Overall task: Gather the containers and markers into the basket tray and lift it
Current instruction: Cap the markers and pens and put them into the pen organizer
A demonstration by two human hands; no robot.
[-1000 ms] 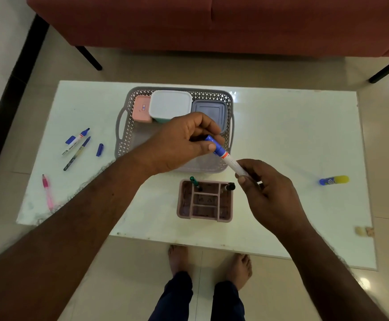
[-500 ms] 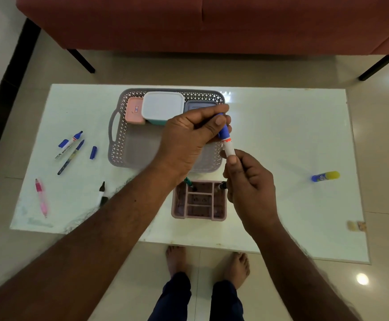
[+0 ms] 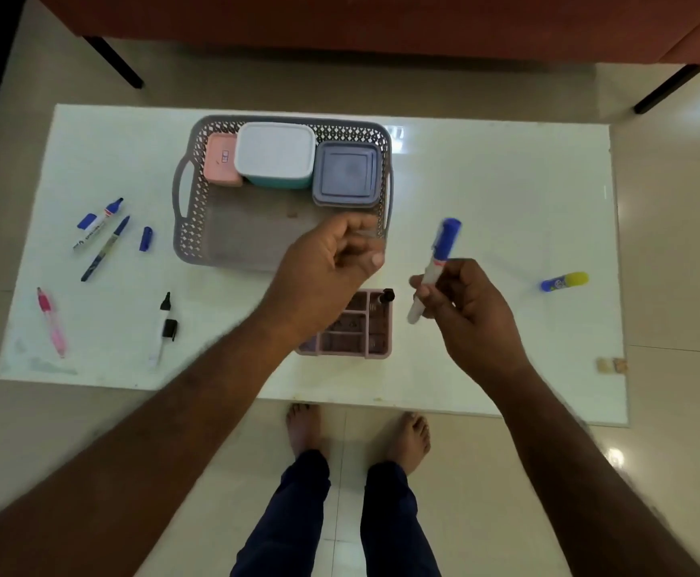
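**Capped marker in hand above a half-filled basket tray**

A person stands at a white low table [image 3: 485, 181], bare feet visible at bottom centre of the frame. The right hand [image 3: 471, 310], right of centre, is closed around a white marker with a blue cap [image 3: 436, 268], held nearly upright with the cap at the top. The left hand [image 3: 331, 264], blurred at the centre of the frame, hovers over the near right corner of the grey basket tray [image 3: 192, 210] with its fingers loosely curled; whether it holds anything cannot be told.

The basket tray sits on the table in the upper centre. Three lidded containers line its far side: a pink container [image 3: 221, 160] at left, a white-lidded teal container [image 3: 275, 154] in the middle and a grey container [image 3: 346, 172] at right. The near half of the tray is bare.

A pink compartment organiser [image 3: 361, 331] stands just below the hands, partly covered by the left forearm, with a black marker [image 3: 386, 295] upright in its far right corner.

At the left of the frame lie an uncapped blue marker [image 3: 98, 224] beside its loose blue cap [image 3: 86, 220], a dark blue pen [image 3: 104, 249], a second blue cap [image 3: 146, 238], a pink pen [image 3: 51, 322] and an uncapped black marker [image 3: 163, 326]. A blue and yellow glue stick [image 3: 565, 281] lies alone at the right.
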